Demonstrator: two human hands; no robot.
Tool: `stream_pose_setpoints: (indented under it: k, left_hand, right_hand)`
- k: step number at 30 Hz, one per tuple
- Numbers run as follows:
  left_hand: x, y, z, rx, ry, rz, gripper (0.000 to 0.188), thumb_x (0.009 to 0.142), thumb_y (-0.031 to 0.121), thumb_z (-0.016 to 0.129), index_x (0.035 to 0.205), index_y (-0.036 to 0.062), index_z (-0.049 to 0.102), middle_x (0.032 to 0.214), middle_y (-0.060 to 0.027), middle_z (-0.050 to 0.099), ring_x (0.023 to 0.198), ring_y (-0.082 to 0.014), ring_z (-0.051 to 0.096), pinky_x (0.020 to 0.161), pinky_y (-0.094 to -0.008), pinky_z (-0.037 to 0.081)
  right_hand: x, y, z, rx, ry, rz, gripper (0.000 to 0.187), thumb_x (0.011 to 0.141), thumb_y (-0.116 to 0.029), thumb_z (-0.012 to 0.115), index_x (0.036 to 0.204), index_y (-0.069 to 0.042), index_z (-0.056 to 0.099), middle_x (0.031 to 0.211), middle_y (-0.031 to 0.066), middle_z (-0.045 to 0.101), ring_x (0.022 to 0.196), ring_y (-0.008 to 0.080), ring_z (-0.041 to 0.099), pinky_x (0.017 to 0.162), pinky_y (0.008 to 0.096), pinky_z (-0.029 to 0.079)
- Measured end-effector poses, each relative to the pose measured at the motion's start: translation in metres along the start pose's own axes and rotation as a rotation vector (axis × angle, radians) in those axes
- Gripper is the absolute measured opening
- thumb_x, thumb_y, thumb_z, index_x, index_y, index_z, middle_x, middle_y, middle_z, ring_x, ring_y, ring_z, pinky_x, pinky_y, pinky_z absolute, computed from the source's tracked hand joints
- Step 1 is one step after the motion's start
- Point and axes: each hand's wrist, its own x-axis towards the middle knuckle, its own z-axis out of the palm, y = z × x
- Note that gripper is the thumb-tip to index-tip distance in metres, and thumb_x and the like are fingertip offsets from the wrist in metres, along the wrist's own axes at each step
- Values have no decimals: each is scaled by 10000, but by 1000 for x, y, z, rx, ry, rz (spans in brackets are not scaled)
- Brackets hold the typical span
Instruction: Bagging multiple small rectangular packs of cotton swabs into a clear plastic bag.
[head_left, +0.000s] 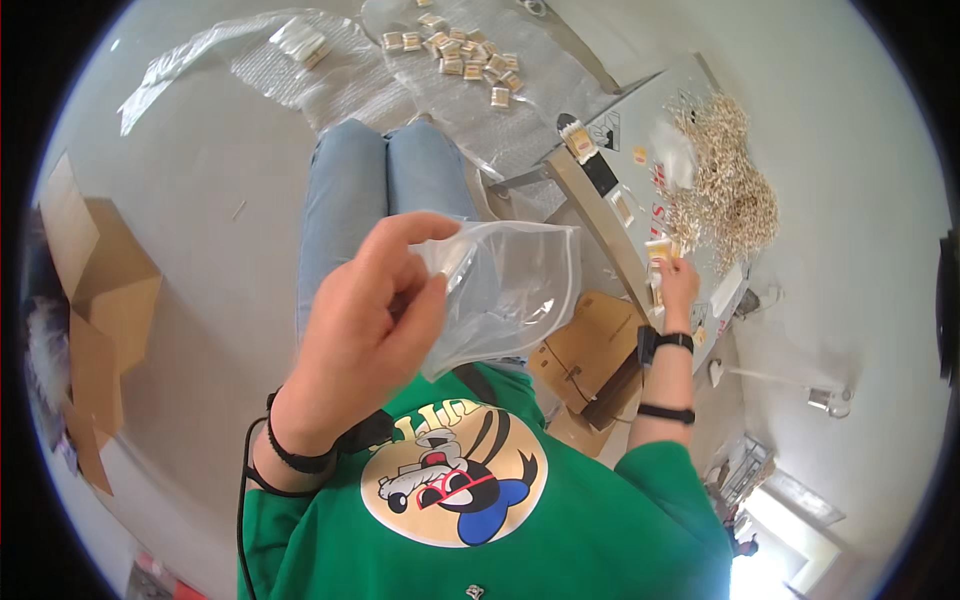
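clear bag pinched, left hand, open edge rt

The pale floor holds sheets of bubble wrap with small tan packets on them, and a brown cardboard box lies at the left. The grey desk carries a big heap of little pale sticks.
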Motion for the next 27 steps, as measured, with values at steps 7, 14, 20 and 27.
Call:
stream_pose_setpoints:
  k: [7,14,20,27]
  left_hand:
    - [4,-12,13,117,-31,360,338,848,-58,512,1175,24,487,572,-33,406,462,-137,451,454,-292,341]
    - [-5,-21,44,171,24,469,369,791,-21,562,1145,8,461,616,-129,526,525,-298,575,452,-371,432]
    - [-10,-28,44,208,-80,500,288,730,-5,582,976,-9,434,667,-175,559,552,-359,594,461,-415,455]
    - [-12,-46,59,57,-81,502,254,738,-16,569,953,-29,434,673,-191,570,605,-386,597,504,-430,454]
  right_hand:
    - [-117,-176,-182,1135,-174,-283,196,913,-115,607,1049,21,570,925,26,628,847,108,585,772,262,470]
    - [-152,-286,-195,263,-634,-924,347,803,-29,632,1141,-5,559,986,139,649,859,319,623,783,335,498]
    - [-150,-314,-144,189,-913,-1091,474,810,-85,621,1257,7,495,1274,172,528,1166,320,501,987,373,389]
    - [-152,-335,-49,486,-1286,-615,403,854,-82,587,1221,12,452,1178,170,556,1111,259,531,952,361,412]
